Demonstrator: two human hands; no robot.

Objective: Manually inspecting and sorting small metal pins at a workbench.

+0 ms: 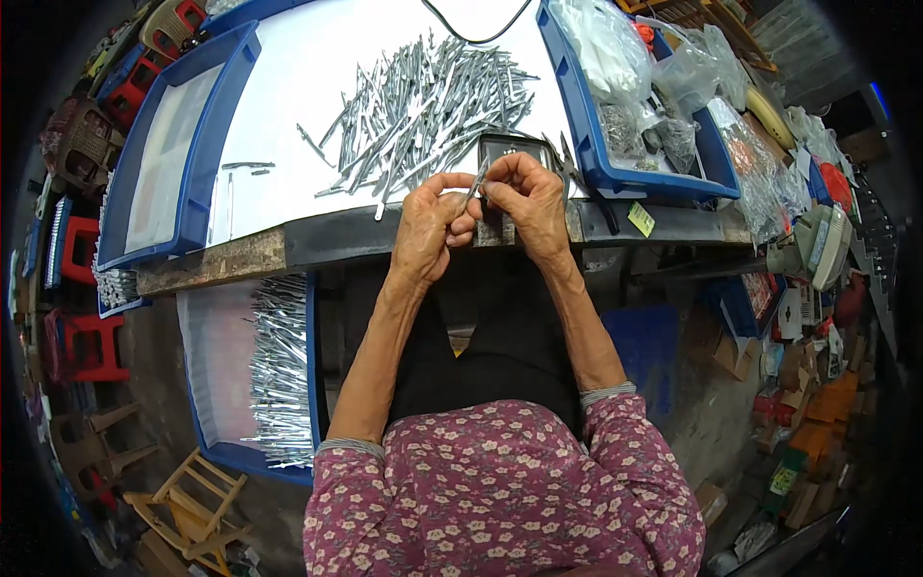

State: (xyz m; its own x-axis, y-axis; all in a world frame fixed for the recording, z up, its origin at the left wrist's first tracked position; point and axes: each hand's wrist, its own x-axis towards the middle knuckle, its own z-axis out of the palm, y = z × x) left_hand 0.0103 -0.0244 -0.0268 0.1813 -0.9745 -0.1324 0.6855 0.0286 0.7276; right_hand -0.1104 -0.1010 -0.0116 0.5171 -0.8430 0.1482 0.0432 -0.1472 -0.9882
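Observation:
My left hand (423, 229) is closed, pinching a thin grey metal strip (475, 185) between thumb and fingers just above the table's front edge. The fingertips of my right hand (535, 204) are pinched together on the strip from the other side. Whether they also hold a smaller part is too small to tell. Right behind my hands lies a large loose heap of similar slim metal strips (423, 111) on the white tabletop. A small black tray (495, 147) sits beyond my right fingers, partly hidden by them. Pliers (567, 159) lie to its right.
Blue bins stand at the table's left (187, 212) and right (615, 180), the right one holding plastic bags of small parts. Below the table at left, another blue bin (216, 385) holds many metal strips. A few strips (248, 165) lie apart from the heap.

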